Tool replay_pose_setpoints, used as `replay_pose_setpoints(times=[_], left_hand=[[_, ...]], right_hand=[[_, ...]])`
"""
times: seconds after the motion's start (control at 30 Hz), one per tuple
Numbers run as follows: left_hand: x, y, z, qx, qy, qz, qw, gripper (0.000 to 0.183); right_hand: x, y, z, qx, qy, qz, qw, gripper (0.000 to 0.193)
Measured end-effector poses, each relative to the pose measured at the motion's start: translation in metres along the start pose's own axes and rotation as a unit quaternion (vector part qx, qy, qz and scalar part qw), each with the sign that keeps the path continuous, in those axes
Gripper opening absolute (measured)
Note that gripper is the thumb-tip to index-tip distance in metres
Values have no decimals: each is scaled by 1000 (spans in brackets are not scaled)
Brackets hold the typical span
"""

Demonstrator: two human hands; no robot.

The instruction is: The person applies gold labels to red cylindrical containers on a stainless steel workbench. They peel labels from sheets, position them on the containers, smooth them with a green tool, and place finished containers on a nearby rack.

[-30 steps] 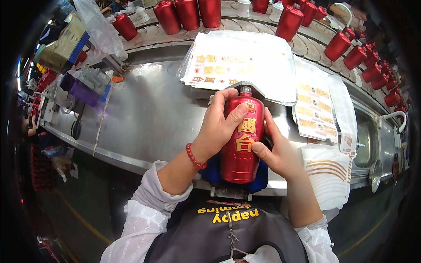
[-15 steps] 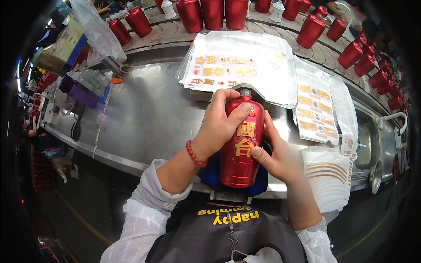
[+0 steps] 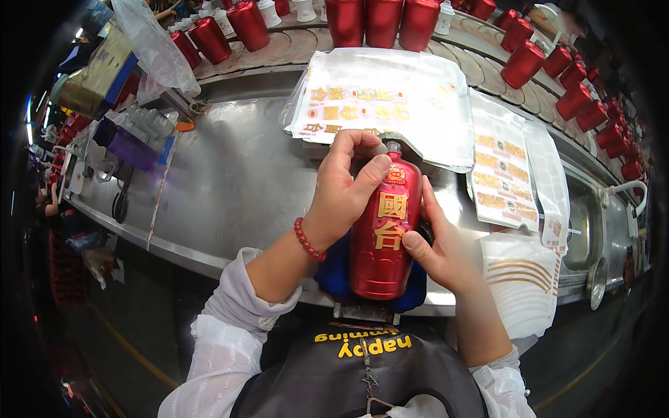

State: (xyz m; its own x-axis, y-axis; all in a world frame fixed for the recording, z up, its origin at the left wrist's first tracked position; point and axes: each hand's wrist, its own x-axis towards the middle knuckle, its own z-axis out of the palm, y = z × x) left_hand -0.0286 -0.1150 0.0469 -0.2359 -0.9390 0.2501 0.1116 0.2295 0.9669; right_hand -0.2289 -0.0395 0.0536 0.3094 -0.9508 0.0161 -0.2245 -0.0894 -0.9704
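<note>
A red metallic bottle (image 3: pixel 385 258) with raised gold characters lies tilted on a blue padded rest (image 3: pixel 334 268) at the bench's front edge, its neck pointing away from me. My right hand (image 3: pixel 440 254) grips its right side, thumb on the front beside the lower character. At the upper left shoulder is my left hand (image 3: pixel 348 181), fingers bent, thumb near a round gold emblem (image 3: pixel 396 175). A small greyish piece (image 3: pixel 380 149) shows between its thumb and forefinger; I cannot make out what it is.
White sheets of gold decals (image 3: pixel 390 97) lie beyond the bottle, with more decal sheets (image 3: pixel 502 177) to the right. A curved conveyor (image 3: pixel 300 43) carries several red bottles (image 3: pixel 247 26). A purple bottle (image 3: pixel 125 144) lies at left; a sink (image 3: pixel 584 237) is at right.
My left thumb has lifted off the emblem and shifted up and left, uncovering it. The right hand holds its place. Bottles on the conveyor have moved to the right.
</note>
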Motion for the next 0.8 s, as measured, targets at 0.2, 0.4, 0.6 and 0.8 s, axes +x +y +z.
replay_pose_setpoints(times=[0.2, 0.4, 0.6, 0.8], left_hand=[[0, 21, -10, 224, -35, 252, 941, 27], [7, 7, -9, 113, -36, 151, 981, 31], [10, -2, 4, -198, -59, -34, 978, 24], [14, -2, 4, -126, -66, -23, 990, 23]], right_hand=[[0, 1, 0, 8, 3, -15, 1000, 99], [0, -3, 1, -5, -3, 2, 1000, 99], [0, 1, 0, 5, -1, 3, 1000, 100], [-1, -3, 0, -7, -6, 13, 1000, 99]])
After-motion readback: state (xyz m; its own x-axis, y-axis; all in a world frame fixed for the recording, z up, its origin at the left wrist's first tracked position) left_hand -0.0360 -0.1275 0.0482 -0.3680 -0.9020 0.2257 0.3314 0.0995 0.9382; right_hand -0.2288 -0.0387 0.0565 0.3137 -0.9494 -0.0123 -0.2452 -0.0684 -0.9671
